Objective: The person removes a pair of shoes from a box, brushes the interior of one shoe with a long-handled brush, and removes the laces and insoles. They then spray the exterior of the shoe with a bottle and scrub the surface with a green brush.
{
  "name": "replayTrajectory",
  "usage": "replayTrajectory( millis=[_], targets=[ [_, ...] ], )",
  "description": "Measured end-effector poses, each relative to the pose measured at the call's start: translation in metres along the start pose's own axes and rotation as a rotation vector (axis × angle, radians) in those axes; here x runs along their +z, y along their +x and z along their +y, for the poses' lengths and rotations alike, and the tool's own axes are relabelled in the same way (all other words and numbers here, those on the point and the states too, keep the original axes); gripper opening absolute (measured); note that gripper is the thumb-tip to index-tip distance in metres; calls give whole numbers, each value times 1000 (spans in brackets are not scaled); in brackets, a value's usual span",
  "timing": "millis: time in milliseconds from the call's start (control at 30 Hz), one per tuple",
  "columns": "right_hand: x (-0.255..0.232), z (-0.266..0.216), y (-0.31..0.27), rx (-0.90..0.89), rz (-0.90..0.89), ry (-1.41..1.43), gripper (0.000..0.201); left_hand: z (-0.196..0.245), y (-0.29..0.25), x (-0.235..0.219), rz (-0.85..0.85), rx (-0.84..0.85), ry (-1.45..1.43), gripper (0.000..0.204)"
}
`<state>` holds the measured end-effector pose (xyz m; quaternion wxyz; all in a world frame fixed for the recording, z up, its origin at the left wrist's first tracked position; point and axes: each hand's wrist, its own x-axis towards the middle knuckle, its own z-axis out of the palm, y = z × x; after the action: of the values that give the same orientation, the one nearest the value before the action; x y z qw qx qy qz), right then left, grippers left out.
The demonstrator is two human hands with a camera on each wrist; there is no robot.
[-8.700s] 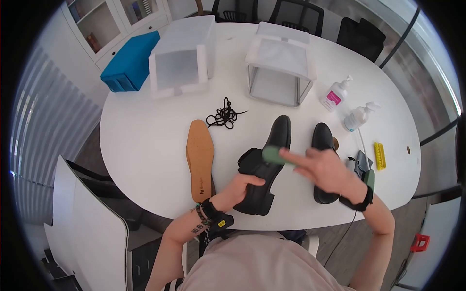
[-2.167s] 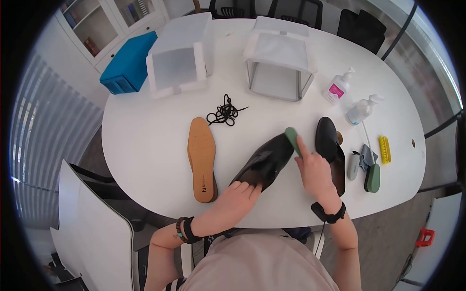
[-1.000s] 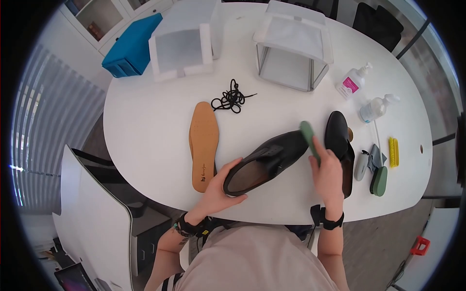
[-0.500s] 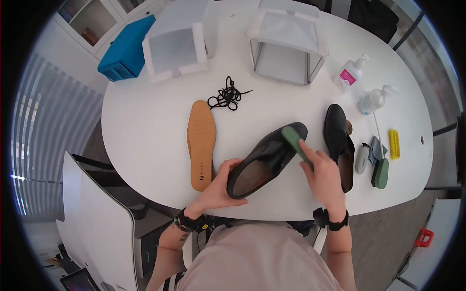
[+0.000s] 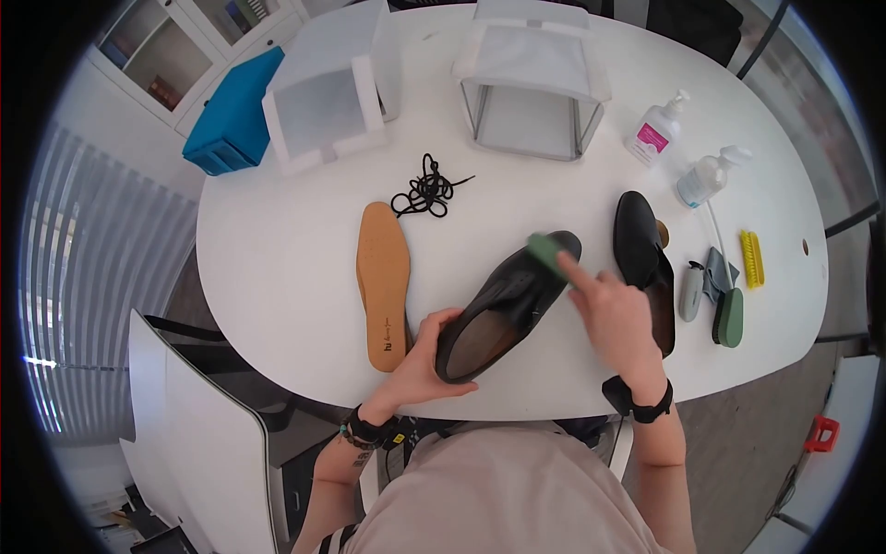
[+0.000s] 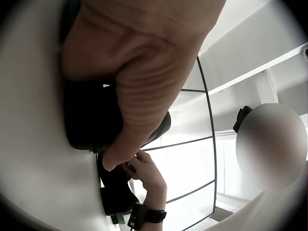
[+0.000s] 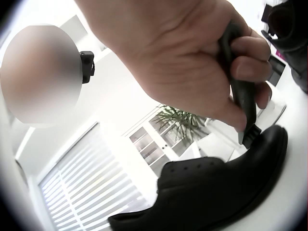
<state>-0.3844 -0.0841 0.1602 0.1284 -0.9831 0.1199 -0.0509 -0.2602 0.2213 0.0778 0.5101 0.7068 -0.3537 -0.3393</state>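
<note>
In the head view a black shoe (image 5: 506, 300) lies tilted near the front of the white table, its toe pointing up and right. My left hand (image 5: 426, 362) grips its heel end, thumb on the near side. My right hand (image 5: 616, 323) pinches a green-backed brush (image 5: 551, 254) over the toe; in the right wrist view the bristles of the brush (image 7: 251, 136) touch the shoe (image 7: 216, 185) near its toe. The second black shoe (image 5: 637, 242) stands to the right, partly behind my right hand. Left of the held shoe lies a tan insole (image 5: 383, 277).
Black laces (image 5: 430, 190) lie above the insole. Two translucent boxes (image 5: 323, 111) and a blue case (image 5: 236, 115) stand at the back. At the right are pump bottles (image 5: 656, 131), a grey cloth (image 5: 716, 274), another green brush (image 5: 730, 319) and a yellow brush (image 5: 752, 259).
Earlier, the shoe was held sole outward, then turned with its opening up, and my left hand moved to its heel. Lately the green brush has moved from the toe's tip back over the toe.
</note>
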Motion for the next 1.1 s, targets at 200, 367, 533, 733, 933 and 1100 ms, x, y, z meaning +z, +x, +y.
replayTrajectory(
  millis=[200, 367, 533, 733, 933, 1100],
  targets=[
    [7, 12, 9, 110, 84, -72, 58, 1, -2, 1, 0, 22, 59, 117],
    [7, -5, -1, -48, -12, 36, 59, 0, -2, 3, 14, 49, 100, 119],
    [4, 12, 7, 72, 88, -56, 58, 1, -4, 5, 37, 96, 211, 121],
    [1, 6, 10, 47, 56, 20, 54, 8, -4, 5, 30, 125, 212, 117],
    [-2, -2, 12, -9, 3, 64, 52, 1, -3, 16, 108, 291, 281, 109],
    [-11, 9, 18, 95, 107, 20, 52, 11, 1, 23, 142, 376, 370, 102]
  ],
)
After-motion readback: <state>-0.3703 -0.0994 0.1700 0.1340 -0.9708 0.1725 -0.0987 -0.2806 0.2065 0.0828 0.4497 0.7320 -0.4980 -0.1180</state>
